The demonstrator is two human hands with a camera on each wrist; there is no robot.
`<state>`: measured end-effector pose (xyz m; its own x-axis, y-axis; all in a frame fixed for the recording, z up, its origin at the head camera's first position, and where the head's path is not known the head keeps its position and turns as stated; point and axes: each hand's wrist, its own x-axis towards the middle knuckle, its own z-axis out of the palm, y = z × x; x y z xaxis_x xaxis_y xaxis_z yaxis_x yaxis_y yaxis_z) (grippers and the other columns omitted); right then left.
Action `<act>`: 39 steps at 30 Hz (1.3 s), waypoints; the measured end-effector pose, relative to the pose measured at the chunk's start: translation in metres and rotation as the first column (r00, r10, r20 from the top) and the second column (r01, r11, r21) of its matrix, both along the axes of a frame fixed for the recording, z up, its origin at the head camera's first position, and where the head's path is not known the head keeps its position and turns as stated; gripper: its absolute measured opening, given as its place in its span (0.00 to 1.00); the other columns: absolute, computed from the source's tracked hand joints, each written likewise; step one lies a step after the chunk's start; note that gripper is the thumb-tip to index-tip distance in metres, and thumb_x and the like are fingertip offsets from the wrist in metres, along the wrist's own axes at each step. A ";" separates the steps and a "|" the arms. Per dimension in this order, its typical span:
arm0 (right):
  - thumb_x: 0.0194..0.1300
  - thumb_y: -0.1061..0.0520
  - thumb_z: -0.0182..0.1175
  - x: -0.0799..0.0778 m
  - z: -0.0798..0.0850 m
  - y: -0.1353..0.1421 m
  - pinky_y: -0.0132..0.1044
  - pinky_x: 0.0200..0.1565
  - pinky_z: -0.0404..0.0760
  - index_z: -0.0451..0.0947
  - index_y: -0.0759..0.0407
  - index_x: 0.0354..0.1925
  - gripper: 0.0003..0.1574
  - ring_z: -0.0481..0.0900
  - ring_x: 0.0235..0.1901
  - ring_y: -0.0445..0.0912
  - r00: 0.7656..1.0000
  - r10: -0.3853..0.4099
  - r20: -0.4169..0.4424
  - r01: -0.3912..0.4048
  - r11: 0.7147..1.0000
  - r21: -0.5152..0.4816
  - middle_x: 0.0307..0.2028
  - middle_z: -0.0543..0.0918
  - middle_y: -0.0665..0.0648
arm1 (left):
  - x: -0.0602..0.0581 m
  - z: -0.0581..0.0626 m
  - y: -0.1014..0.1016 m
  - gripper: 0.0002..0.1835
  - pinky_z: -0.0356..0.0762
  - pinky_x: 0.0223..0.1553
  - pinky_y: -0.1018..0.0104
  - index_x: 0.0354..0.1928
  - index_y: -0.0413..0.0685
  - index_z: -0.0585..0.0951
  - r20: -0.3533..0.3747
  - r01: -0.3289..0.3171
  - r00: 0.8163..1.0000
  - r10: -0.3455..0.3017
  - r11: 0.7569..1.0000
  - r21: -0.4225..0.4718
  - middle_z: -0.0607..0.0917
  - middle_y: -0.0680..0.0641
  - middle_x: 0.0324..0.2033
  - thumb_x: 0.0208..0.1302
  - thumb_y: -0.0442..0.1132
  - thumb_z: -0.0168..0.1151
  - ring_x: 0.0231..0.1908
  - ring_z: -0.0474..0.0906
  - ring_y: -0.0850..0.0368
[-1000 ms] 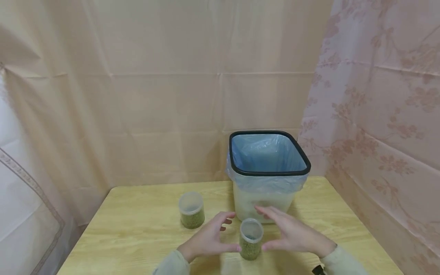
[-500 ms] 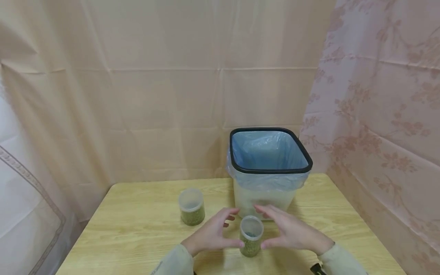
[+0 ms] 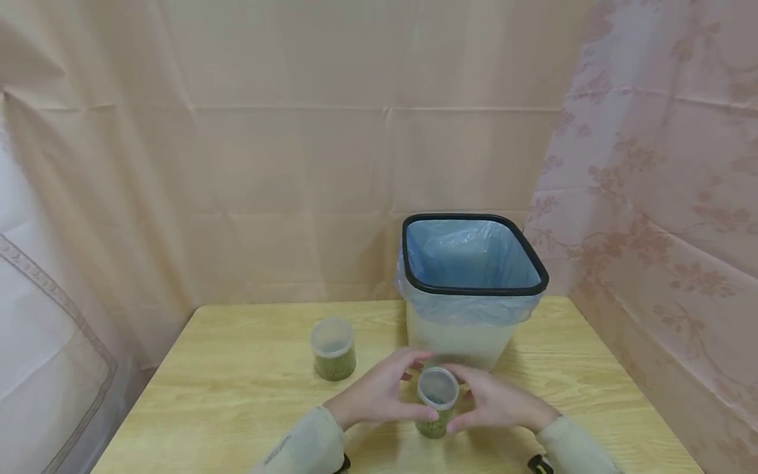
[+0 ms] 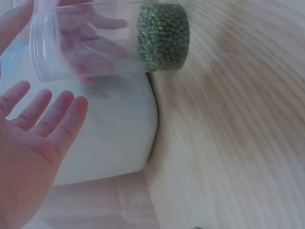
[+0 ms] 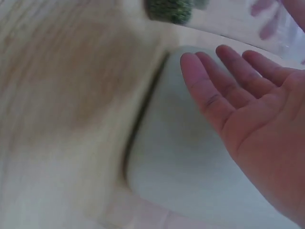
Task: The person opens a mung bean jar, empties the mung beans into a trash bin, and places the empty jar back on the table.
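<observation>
A clear plastic jar [image 3: 437,392] stands upright between my hands, its bottom part filled with small green beans [image 4: 163,37]. It has a pale rim at the top. From the left, my left hand [image 3: 387,390] surrounds the jar without gripping it; the thumb overlaps the jar's front in the head view. My right hand [image 3: 500,396] is at the jar's other side, thumb tip close to its lower wall. Extended, slightly bent fingers [image 5: 209,90] show in the right wrist view. The left wrist view has the left fingers apart from the jar.
Directly behind the jar is a pale bin [image 3: 458,336] with a black rim [image 3: 476,291] and a blue bag liner [image 3: 468,257]. A second, wider jar [image 3: 334,352] of green beans stands to the left. All rest on a wooden table [image 3: 249,368] backed by curtains [image 3: 284,164].
Both hands have closed in a little around the jar, the left moving rightward. The head view has shifted slightly; both jars and the bin stay in place.
</observation>
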<state>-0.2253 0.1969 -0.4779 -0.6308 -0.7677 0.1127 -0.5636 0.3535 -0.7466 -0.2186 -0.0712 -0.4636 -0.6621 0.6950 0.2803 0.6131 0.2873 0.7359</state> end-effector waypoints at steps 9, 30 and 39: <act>0.62 0.53 0.73 -0.016 -0.028 -0.016 0.38 0.59 0.76 0.65 0.55 0.69 0.43 0.77 0.57 0.44 0.979 0.175 0.104 -0.164 0.981 -0.105 0.60 0.79 0.56 | -0.008 0.007 0.009 0.29 0.78 0.49 0.74 0.60 0.45 0.82 -0.032 0.073 0.997 -0.075 0.996 -0.046 0.81 0.50 0.57 0.57 0.44 0.78 0.56 0.76 0.63; 0.62 0.48 0.74 -0.010 -0.021 -0.025 0.37 0.61 0.74 0.65 0.44 0.70 0.43 0.76 0.59 0.43 0.997 0.067 0.045 -0.063 0.995 -0.078 0.60 0.78 0.46 | -0.011 0.023 -0.002 0.28 0.77 0.44 0.76 0.59 0.51 0.82 -0.190 0.101 0.974 -0.119 0.990 -0.102 0.81 0.53 0.54 0.57 0.46 0.78 0.50 0.77 0.65; 0.60 0.50 0.75 -0.007 -0.014 -0.027 0.38 0.60 0.75 0.66 0.52 0.69 0.44 0.76 0.59 0.46 1.000 -0.014 0.002 0.014 0.994 -0.106 0.61 0.77 0.49 | -0.012 0.036 -0.018 0.35 0.80 0.47 0.72 0.66 0.43 0.76 -0.209 0.107 0.970 -0.126 0.989 -0.099 0.80 0.46 0.57 0.57 0.45 0.77 0.53 0.79 0.57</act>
